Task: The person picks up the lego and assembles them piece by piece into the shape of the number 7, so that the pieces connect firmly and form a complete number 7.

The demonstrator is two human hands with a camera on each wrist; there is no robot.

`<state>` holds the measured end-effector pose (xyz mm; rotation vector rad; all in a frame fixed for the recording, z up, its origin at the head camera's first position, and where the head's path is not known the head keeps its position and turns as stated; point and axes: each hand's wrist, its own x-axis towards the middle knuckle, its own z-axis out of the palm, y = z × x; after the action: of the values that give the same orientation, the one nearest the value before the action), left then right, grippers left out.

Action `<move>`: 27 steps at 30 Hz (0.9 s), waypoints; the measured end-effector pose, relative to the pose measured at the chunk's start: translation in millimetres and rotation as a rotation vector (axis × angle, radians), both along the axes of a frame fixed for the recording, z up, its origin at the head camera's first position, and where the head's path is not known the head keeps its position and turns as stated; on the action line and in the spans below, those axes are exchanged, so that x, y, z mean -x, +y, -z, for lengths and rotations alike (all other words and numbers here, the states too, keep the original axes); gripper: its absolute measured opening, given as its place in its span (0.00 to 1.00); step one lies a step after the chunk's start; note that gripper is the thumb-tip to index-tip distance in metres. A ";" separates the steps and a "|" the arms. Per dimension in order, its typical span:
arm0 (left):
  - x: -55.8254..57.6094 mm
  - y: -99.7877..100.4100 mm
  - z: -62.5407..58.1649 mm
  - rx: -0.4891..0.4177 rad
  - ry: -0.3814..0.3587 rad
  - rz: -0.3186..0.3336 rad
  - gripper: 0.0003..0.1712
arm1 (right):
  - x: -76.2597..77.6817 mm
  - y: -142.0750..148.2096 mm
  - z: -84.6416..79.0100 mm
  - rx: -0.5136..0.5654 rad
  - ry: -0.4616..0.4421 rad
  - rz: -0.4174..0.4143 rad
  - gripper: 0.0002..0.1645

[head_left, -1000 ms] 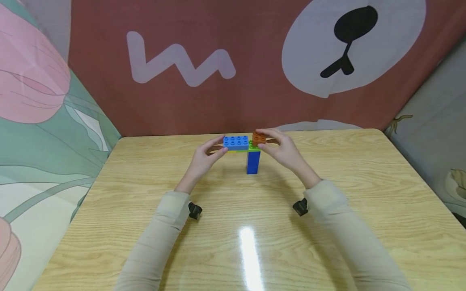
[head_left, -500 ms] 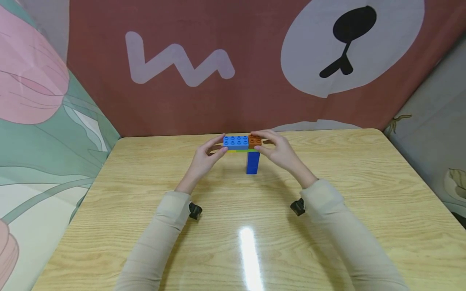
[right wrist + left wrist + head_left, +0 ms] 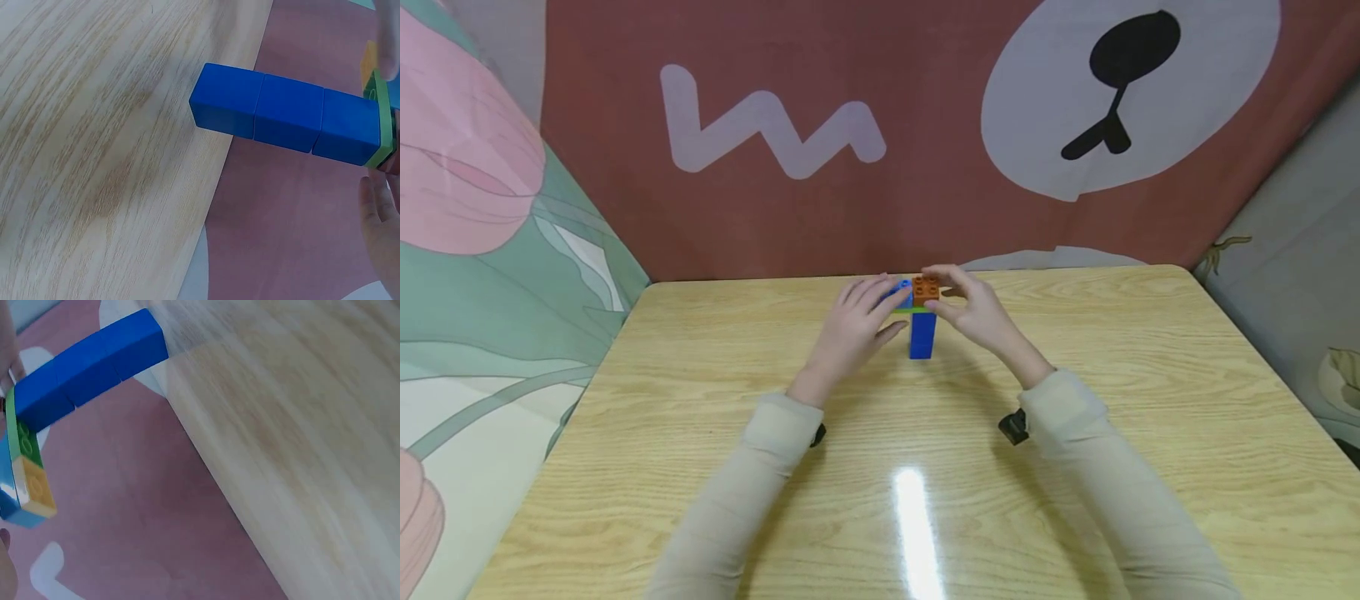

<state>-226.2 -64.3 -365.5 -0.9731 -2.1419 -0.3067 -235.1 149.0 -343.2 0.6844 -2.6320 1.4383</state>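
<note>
A column of dark blue bricks (image 3: 922, 336) (image 3: 289, 112) stands upright on the table with a thin green plate (image 3: 912, 311) (image 3: 26, 439) on top. The plate reaches out left past the column, and a yellow brick (image 3: 39, 487) hangs under its overhanging end. On top sit a lighter blue brick (image 3: 906, 292) and, flush at its right, an orange-brown brick (image 3: 927, 288). My left hand (image 3: 853, 327) lies with extended fingers over the lighter blue brick, hiding most of it; its thumb is apart below. My right hand (image 3: 976, 310) pinches the orange-brown brick between thumb and fingers.
The wooden table (image 3: 700, 467) ends just behind the column, where a reddish cloth backdrop (image 3: 805, 217) with printed shapes rises. A black wrist camera (image 3: 1014, 427) shows under the right cuff. Light glares off the table's front middle.
My right hand has moved the orange-brown brick left and down, flush against the lighter blue brick. My left hand has let go of that blue brick's end and moved right over its top.
</note>
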 end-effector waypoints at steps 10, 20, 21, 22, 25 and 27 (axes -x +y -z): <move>-1.6 9.2 -0.8 0.158 0.034 -0.056 0.27 | -1.1 -0.1 4.3 -0.029 0.109 0.023 0.25; -0.1 11.4 1.2 0.163 0.082 -0.081 0.27 | -3.1 6.2 18.7 -0.284 0.699 0.014 0.30; -0.2 11.4 1.2 0.164 0.083 -0.084 0.27 | -2.7 6.8 20.0 -0.298 0.748 0.015 0.30; -0.3 11.5 1.2 0.163 0.082 -0.083 0.27 | -2.6 7.4 20.9 -0.305 0.784 0.016 0.31; -0.6 11.6 0.9 0.163 0.070 -0.077 0.27 | -1.5 9.2 23.6 -0.311 0.847 0.010 0.33; -0.9 11.7 0.2 0.162 0.059 -0.073 0.26 | -0.8 10.3 25.3 -0.314 0.865 0.007 0.34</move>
<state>-225.3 -52.5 -365.7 -0.9796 -2.1675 -0.0682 -234.3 159.3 -368.5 1.0245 -2.1302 0.5072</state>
